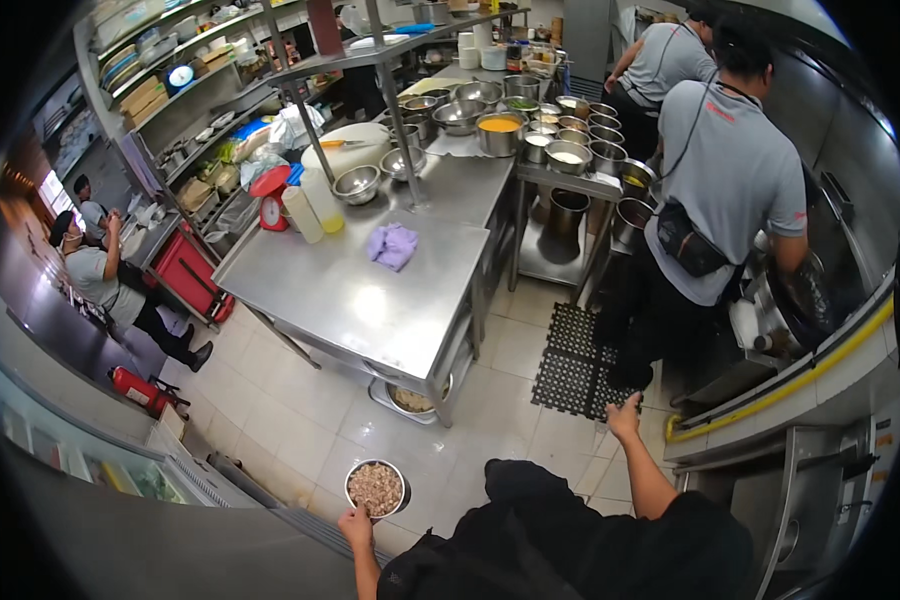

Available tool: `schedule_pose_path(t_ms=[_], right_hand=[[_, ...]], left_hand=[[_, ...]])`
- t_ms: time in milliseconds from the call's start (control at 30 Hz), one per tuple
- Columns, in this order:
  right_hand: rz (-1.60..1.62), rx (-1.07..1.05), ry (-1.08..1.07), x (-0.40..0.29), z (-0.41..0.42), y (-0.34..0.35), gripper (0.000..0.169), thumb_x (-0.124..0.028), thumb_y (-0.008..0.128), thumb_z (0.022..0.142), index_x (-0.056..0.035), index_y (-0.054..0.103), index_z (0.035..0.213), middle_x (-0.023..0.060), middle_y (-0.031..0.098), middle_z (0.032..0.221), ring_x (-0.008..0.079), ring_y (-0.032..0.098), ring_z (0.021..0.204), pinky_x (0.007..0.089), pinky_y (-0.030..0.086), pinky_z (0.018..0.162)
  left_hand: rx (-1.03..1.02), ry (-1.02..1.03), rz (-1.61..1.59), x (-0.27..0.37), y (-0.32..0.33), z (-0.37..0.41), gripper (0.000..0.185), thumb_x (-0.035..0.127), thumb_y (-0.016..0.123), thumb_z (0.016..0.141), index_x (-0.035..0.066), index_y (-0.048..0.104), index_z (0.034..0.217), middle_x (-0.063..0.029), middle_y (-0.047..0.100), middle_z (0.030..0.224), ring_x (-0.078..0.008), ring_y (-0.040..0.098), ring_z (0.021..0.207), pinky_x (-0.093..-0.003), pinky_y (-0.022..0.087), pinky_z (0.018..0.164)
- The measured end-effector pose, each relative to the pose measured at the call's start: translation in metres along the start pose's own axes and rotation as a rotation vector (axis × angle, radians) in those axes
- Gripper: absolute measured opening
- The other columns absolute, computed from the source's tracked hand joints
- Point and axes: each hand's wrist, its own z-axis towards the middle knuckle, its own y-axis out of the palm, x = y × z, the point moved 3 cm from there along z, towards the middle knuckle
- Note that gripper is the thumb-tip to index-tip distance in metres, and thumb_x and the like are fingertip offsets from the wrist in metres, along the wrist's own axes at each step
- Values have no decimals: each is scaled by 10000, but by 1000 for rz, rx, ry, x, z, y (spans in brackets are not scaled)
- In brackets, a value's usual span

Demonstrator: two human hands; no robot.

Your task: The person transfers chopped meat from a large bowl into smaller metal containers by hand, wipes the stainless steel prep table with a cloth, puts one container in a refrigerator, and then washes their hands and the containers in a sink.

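Observation:
My left hand (356, 526) grips the near rim of a round metal container (407, 496), with a thumb over the edge. Chopped brown food (375, 487) fills it almost to the top. It is held above the tiled floor, left of my body. Out to the right, my right hand (625, 417) is held away from my side with nothing in it, its fingers partly spread. Beneath that hand in the picture lies a black perforated floor mat (570, 367). Ahead stands a stainless steel table (330, 292) bearing a crumpled purple cloth (392, 246).
A co-worker (727, 165) stands at the cooking line on the right, another person (652, 64) beyond. Several metal pots (568, 156) crowd a side stand. A red scale (271, 199) and squeeze bottles (302, 214) occupy the table's left. A fire extinguisher (139, 388) stands at left.

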Motion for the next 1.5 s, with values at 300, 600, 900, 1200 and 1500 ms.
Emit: schedule_pose_path(t_ms=[300, 600, 900, 1200, 1500], right_hand=[[418, 26, -738, -259, -73, 23, 166, 15, 563, 740, -47, 428, 669, 16, 424, 581, 118, 421, 549, 296, 389, 506], [52, -985, -1616, -451, -278, 244, 205, -185, 603, 858, -11, 547, 763, 38, 580, 752, 148, 583, 683, 282, 474, 600], [133, -1911, -795, -471, -373, 386, 387, -347, 472, 967, 7, 555, 1098, 105, 639, 938, 178, 650, 805, 283, 518, 638], [-15, -1978, -563, -539, -435, 474, 157, -177, 681, 851, -93, 548, 857, 9, 588, 717, 108, 580, 593, 251, 498, 559], [8, -2087, -491, -632, -567, 530, 62, -27, 540, 788, -38, 481, 773, 21, 506, 633, 104, 486, 500, 230, 400, 459]], left_hand=[[-12, 97, 95, 66, 7, 108, 253, 143, 654, 736, 29, 530, 548, 3, 485, 506, -94, 404, 454, -298, 329, 409], [107, 153, 72, 194, -43, 129, 233, 171, 664, 756, 2, 594, 613, -44, 566, 531, -117, 533, 478, -290, 434, 442], [183, 83, 40, 175, -94, 186, 223, 154, 655, 755, 11, 581, 600, -20, 546, 526, -99, 541, 496, -288, 448, 434], [89, 64, 58, 155, -152, 305, 287, 243, 698, 757, 51, 563, 592, -9, 515, 520, -91, 457, 482, -305, 380, 436], [60, 50, -142, 226, -251, 374, 168, 160, 660, 782, 11, 614, 720, -22, 583, 634, -96, 584, 575, -254, 502, 525]])
